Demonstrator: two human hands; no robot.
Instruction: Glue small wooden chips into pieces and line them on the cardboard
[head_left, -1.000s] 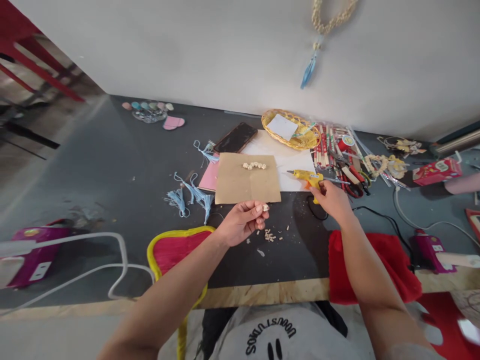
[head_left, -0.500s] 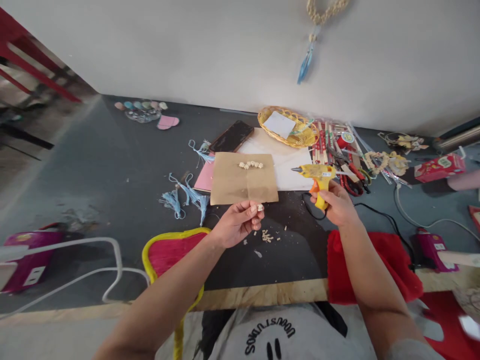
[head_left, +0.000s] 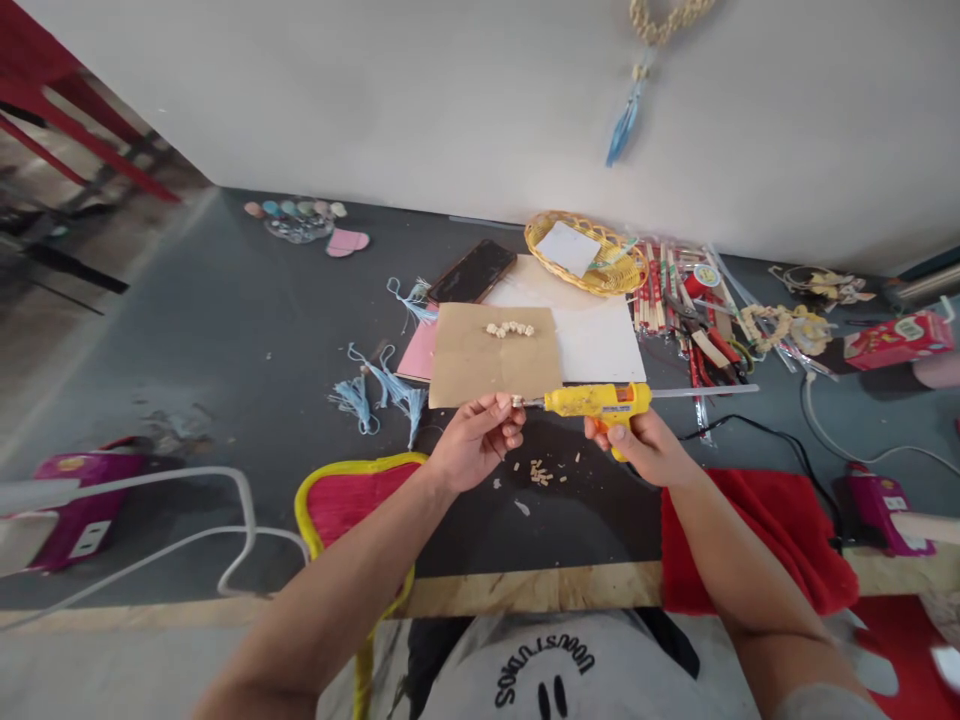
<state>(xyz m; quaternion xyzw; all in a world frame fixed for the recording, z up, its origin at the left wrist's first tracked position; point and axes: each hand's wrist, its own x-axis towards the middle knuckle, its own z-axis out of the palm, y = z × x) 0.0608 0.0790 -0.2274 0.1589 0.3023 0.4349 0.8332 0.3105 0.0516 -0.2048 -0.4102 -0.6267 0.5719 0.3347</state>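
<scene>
My right hand grips a yellow hot glue gun by its handle, a clear glue stick jutting from its back end. Pinched in the fingertips of my left hand is a small cream-coloured piece. The gun's nozzle tip is at this piece, apparently touching it. Behind my hands, a brown paper sheet carries a short row of cream clusters. Several tiny loose cream pieces lie on the dark table just below my hands.
Blue tassels lie left of the paper. Behind it are a phone and a wicker basket. Pliers and wrapped sticks lie to the right. A red cloth hangs over the front edge; the gun's black cord trails right.
My right hand has swung the glue gun down and left, levelling it so its nozzle meets the small piece. My left hand keeps its pinch. The whole view has shifted slightly.
</scene>
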